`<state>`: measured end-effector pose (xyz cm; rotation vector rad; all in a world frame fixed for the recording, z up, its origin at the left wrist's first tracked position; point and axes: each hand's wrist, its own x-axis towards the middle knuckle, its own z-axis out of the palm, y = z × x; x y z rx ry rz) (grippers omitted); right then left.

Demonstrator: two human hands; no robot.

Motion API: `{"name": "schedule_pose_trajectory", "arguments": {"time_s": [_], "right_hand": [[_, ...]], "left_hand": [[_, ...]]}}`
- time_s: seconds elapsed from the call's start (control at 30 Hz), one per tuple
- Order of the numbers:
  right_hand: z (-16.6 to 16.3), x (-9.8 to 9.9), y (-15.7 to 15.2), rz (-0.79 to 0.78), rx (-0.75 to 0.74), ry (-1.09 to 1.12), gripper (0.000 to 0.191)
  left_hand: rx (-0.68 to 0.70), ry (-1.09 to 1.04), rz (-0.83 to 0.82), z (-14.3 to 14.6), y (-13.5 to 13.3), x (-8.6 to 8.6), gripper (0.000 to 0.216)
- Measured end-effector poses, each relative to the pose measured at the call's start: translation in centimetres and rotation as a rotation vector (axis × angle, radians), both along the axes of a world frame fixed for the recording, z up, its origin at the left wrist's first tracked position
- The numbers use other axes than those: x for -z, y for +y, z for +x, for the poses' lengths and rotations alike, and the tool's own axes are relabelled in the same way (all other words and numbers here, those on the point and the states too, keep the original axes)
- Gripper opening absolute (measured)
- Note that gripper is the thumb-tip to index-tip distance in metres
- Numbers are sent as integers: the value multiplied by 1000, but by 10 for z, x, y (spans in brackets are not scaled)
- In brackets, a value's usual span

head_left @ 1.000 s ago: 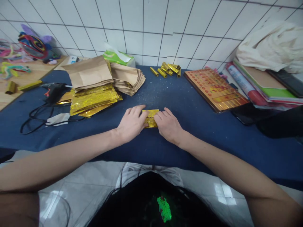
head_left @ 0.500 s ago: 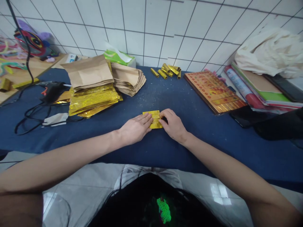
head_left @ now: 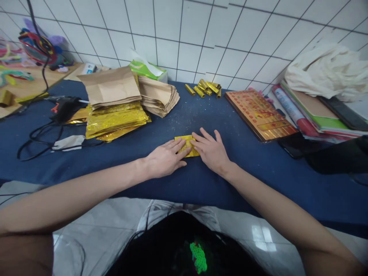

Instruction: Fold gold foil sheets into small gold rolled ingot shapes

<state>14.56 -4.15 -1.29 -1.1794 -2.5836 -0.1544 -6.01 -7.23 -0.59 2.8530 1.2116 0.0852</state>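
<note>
Smoothing seems the step in hand — left hand point(head_left: 163, 159) flat with slightly parted fingers, right hand point(head_left: 212, 153) fanned wide, both on the gold foil paper point(head_left: 193, 153) atop the blue tablecloth point(head_left: 250, 165) — and the next move likely calls for even fingertip pressure.

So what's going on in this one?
A person has both hands at a small gold sheet on a blue-covered table. The left hand lies over its left part; the right hand, fingers spread, has its fingertips at the right side. Beyond them sit several gold rolls, with a stack of gold sheets off to the left.
</note>
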Motion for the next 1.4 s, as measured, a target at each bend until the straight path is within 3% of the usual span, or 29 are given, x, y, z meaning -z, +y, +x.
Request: {"name": "schedule_pose_trajectory", "arguments": {"time_s": [0.23,0.47,0.7,0.83,0.93,1.07,1.27,1.37,1.4], "right_hand": [[5,0,1,-86,-10,-85,36],[13,-7,-1,-184,-66,-177,44],[22,-14,39,-399,-197,-180,43],[24,-21,53,-538,-233,-185,44],[25,-23,54,-562,-243,-179,45],[25,-19,52,-565,-250,-150,44],[31,-21,58,-638,-228,-31,45],[24,-31,58,-730,-141,240,54],[17,-34,55,-696,-73,368,57]], "left_hand": [[29,49,-88,-8,-6,-2,82],[38,71,-99,-10,-6,-3,83],[82,58,-10,-2,-18,-14,94],[135,8,-19,0,-12,-20,85],[153,-52,-99,-1,-8,-17,78],[203,-106,-132,-5,-7,-8,91],[243,-64,-129,-5,-7,-4,96],[238,-50,-141,-4,-7,-5,97],[239,-54,-143,-4,-7,-4,97]]}}
